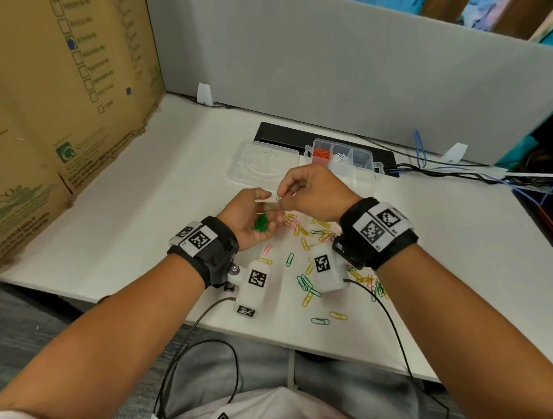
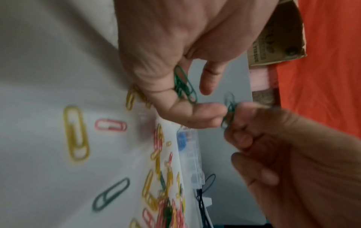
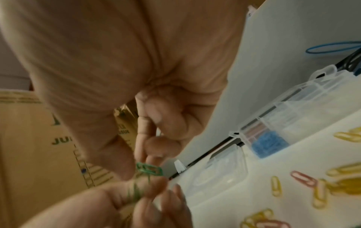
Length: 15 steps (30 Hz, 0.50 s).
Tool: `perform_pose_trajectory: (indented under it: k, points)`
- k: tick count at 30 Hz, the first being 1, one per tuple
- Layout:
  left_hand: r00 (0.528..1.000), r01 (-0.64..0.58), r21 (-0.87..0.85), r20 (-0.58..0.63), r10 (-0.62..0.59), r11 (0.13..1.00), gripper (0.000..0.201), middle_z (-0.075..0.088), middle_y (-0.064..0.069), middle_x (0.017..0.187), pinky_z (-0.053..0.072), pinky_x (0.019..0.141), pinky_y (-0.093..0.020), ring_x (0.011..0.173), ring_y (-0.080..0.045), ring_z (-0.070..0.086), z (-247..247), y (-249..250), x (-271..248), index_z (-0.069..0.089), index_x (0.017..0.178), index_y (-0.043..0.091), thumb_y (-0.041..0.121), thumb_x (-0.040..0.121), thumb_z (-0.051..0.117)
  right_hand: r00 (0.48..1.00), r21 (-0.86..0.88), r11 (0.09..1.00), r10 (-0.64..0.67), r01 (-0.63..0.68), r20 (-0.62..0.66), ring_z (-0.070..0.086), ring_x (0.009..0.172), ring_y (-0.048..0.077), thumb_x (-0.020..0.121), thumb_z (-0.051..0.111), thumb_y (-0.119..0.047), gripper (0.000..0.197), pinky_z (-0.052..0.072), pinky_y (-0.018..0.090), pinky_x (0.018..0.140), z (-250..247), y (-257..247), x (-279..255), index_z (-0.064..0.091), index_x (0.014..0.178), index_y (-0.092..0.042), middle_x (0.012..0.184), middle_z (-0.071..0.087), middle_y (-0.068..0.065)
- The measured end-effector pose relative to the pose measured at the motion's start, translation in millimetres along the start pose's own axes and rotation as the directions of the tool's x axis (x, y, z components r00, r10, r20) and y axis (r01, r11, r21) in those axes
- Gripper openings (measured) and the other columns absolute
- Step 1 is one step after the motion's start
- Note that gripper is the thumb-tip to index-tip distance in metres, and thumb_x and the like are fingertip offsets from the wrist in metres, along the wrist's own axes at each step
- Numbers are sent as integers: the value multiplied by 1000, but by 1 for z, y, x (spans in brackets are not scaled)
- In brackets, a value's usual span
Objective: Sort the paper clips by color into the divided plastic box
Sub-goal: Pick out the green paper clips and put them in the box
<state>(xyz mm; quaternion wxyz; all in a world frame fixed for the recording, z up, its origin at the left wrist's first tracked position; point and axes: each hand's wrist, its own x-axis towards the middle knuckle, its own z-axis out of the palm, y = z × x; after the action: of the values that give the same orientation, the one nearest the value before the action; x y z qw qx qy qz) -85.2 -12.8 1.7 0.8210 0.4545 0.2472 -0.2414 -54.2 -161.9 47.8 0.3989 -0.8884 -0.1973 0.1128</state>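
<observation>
head view: left hand (image 1: 250, 222) lies palm up, fingers loosely cupped round a bunch of green clips (image 1: 261, 224). right hand (image 1: 312, 192) pinches one more green clip (image 1: 278, 199) just above that palm. advice: release only over the palm, thumb ready to trap it. divided box (image 1: 342, 158) sits at 1 o'clock, three filled sections visible: orange, white, dark. loose clips (image 1: 309, 286) at 5 o'clock, too many to count.
</observation>
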Motion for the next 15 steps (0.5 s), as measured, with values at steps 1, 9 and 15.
perform_pose_trajectory:
  k: [1,9,15]
  points:
    - [1000,12,41,17,-13,999,23,51,-3,61,36,35,-14,44,-10,46,3,-3,0,52,82,10,27,96,47,1000,-11,1000,-18,18,-16,58,66,8,79,77,-5,10,50,18,66,-3,0,-3,71,81,-13,77,66,1]
    - [997,-71,632,16,79,772,42,31,3,55,12,35,-17,37,-8,20,18,-10,-5,39,65,18,39,96,57,944,-329,937,210,-120,253,56,60,3,79,79,-20,8,46,21,61,3,35,-62,77,77,-13,65,65,-11]
    - [999,-19,471,37,2,882,43,33,4,51,17,29,-15,38,-7,25,25,-22,-5,34,66,19,41,100,49,952,-403,895,272,-194,144,65,73,16,69,86,-39,29,55,34,67,30,45,-79,70,68,-15,73,70,-2]
